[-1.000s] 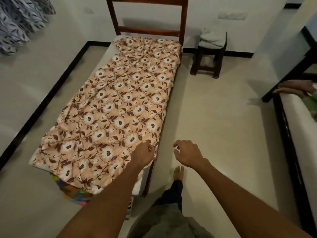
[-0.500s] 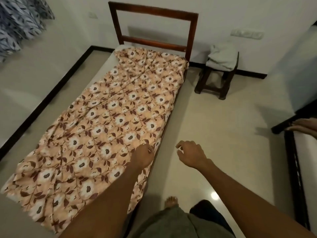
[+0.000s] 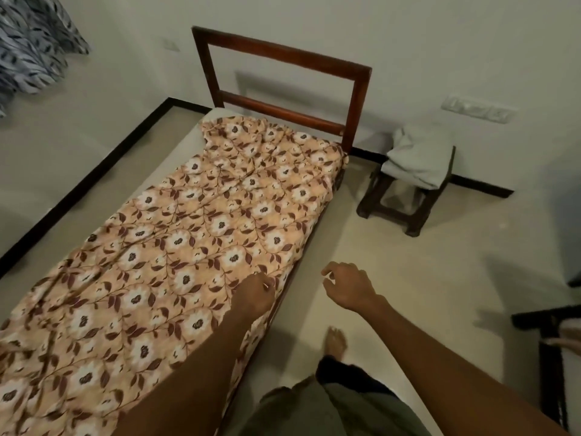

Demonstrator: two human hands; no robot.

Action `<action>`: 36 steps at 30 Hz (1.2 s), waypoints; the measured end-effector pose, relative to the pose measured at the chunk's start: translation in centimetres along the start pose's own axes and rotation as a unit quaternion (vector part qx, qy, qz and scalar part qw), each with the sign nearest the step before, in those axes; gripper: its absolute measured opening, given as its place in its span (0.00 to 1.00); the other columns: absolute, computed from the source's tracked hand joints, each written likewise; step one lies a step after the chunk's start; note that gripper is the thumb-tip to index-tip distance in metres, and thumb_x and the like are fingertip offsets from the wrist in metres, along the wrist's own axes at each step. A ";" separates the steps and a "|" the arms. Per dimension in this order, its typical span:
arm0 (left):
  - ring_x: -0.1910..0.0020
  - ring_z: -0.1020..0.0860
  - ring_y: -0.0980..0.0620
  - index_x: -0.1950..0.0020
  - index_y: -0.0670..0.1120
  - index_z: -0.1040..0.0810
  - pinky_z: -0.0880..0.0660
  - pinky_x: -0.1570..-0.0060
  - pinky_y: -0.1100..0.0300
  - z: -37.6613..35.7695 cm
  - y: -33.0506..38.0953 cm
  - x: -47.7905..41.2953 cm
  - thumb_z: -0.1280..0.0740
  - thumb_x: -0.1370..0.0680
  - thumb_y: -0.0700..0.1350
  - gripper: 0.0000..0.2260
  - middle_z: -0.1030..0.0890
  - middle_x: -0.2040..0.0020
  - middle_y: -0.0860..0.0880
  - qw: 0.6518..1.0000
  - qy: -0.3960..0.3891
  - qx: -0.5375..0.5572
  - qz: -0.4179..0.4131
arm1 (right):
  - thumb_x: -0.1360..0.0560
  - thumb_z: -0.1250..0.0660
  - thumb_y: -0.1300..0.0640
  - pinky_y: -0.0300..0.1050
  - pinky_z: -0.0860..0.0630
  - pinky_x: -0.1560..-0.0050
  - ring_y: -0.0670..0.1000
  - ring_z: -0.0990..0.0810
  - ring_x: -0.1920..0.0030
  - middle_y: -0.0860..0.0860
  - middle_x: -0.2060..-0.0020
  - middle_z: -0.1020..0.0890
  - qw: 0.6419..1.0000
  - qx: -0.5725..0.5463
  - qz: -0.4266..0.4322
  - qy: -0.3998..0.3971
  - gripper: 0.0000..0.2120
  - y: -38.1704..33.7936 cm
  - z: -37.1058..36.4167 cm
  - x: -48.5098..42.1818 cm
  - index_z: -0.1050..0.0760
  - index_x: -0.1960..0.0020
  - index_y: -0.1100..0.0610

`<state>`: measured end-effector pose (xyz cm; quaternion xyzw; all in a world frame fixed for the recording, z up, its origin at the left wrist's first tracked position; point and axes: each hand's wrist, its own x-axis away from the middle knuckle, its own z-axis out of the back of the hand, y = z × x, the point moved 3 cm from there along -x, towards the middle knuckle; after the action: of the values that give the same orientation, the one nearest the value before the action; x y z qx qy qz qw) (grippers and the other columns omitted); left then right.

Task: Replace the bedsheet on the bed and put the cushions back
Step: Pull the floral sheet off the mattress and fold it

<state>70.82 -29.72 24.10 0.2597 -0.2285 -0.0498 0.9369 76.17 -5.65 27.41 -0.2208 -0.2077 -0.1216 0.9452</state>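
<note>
While spreading the rumpled floral bedsheet (image 3: 188, 247) on the bed (image 3: 182, 143), pinches its near edge with left hand (image 3: 254, 294), right hand (image 3: 345, 286) loosely curled and empty beside it; next probably calls for tugging it over the bare far strip.

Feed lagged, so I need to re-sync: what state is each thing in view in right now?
Floral bedsheet: spread on the bed, wrinkled, a strip of mattress bare along the far side.
Left hand: grips the bedsheet's near edge.
Right hand: loosely curled, empty, above the floor.
Pale cloth: bundled on the stool.
</note>
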 end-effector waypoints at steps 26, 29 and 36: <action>0.54 0.18 0.49 0.43 0.48 0.20 0.20 0.52 0.52 7.4 22.5 -49.7 0.35 0.21 0.52 0.11 0.18 0.51 0.50 0.996 -0.055 0.036 0.058 | 0.26 0.44 0.48 0.52 0.17 0.52 0.52 0.18 0.57 0.48 0.59 0.18 0.995 -0.007 -0.084 -0.059 0.13 7.3 30.0 -51.4 0.23 0.58 0.52; 0.47 0.18 0.47 0.39 0.49 0.19 0.20 0.46 0.49 7.8 24.5 -54.8 0.37 0.20 0.53 0.14 0.17 0.43 0.48 0.996 -0.047 0.037 0.065 | 0.23 0.42 0.50 0.54 0.17 0.54 0.51 0.19 0.61 0.50 0.63 0.19 0.994 -0.023 -0.095 -0.050 0.14 8.4 32.2 -56.7 0.22 0.61 0.55; 0.43 0.20 0.47 0.43 0.52 0.20 0.22 0.43 0.49 4.6 26.0 -65.6 0.34 0.21 0.52 0.09 0.19 0.43 0.50 0.987 -0.069 0.051 0.134 | 0.21 0.38 0.54 0.52 0.23 0.52 0.53 0.22 0.57 0.56 0.57 0.16 0.984 -0.036 -0.148 -0.097 0.12 12.0 32.2 -70.9 0.18 0.54 0.57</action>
<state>9.70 4.44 14.45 0.2698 -0.3276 0.0698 0.9028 6.45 29.62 17.64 -0.2317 -0.3240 -0.2459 0.8837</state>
